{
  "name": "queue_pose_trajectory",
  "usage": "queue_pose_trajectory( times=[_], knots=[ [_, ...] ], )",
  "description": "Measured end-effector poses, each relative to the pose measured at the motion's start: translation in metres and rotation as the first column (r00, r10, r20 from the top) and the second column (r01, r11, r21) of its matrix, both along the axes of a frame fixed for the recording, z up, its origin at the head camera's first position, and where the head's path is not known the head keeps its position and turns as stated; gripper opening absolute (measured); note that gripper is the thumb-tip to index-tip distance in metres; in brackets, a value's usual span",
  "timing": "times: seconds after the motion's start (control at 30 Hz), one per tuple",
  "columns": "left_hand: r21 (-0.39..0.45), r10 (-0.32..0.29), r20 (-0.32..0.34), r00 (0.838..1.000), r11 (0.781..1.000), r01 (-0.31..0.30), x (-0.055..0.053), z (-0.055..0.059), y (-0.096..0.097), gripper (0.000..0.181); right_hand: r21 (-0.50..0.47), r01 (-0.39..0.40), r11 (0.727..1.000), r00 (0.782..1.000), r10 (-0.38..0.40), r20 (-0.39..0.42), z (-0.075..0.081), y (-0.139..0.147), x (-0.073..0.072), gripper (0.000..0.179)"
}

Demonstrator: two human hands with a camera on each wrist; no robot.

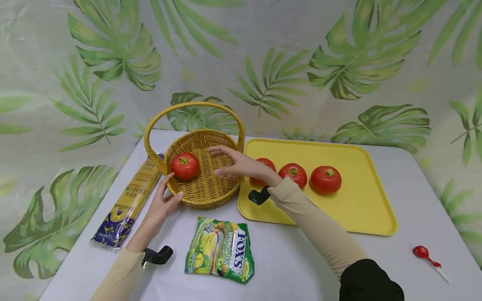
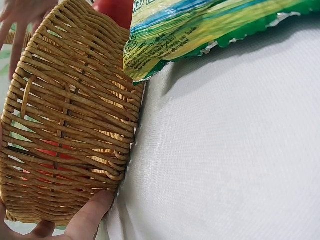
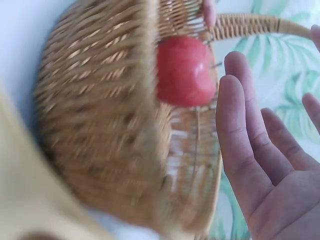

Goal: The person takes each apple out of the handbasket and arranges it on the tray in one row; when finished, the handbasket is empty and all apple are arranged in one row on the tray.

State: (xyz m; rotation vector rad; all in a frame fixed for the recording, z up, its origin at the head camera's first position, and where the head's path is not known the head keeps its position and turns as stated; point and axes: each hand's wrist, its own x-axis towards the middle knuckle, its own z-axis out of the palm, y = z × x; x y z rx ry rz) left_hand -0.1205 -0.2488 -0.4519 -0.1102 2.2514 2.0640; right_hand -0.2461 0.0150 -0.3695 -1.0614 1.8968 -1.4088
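Note:
A round wicker basket [image 1: 205, 205] with a tall arched handle stands at the back left of the table. One red apple [image 1: 185, 166] lies inside it, against the left wall. My left hand [image 1: 160, 211] holds the basket's front left side, a fingertip over the rim and the thumb [image 2: 92, 215] on the outer weave. Above the basket's right half hovers my right hand [image 1: 241, 163], empty, its fingers apart and loosely bent; the right wrist view shows its bare palm [image 3: 295, 205]. To the right, three more apples [image 1: 326, 180] lie on a yellow tray [image 1: 361, 209], one partly hidden by my right hand.
Left of the basket lies a long yellow and blue pasta packet [image 1: 128, 200]. A green Fox's candy bag [image 1: 220, 250] lies in front of the basket. Near the table's right edge is a red lollipop [image 1: 421, 252]. A leaf-patterned cloth [image 1: 278, 42] hangs behind the table.

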Motion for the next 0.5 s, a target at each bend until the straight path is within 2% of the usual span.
queue_pose_trajectory(
  times=[0.23, 0.5],
  knots=[
    [-0.006, -0.003, 0.006, 1.0, 1.0, 0.003, -0.001, 0.001, 0.0, 0.069, 0.004, 0.023, 1.0, 0.998, -0.023, 0.062, -0.001, -0.047, -0.007, 0.066],
    [-0.009, 0.002, 0.013, 1.0, 1.0, -0.002, 0.0, 0.001, -0.001, 0.07, 0.05, 0.092, 0.995, 0.985, -0.098, 0.141, -0.009, -0.078, -0.015, 0.073]
  ],
)
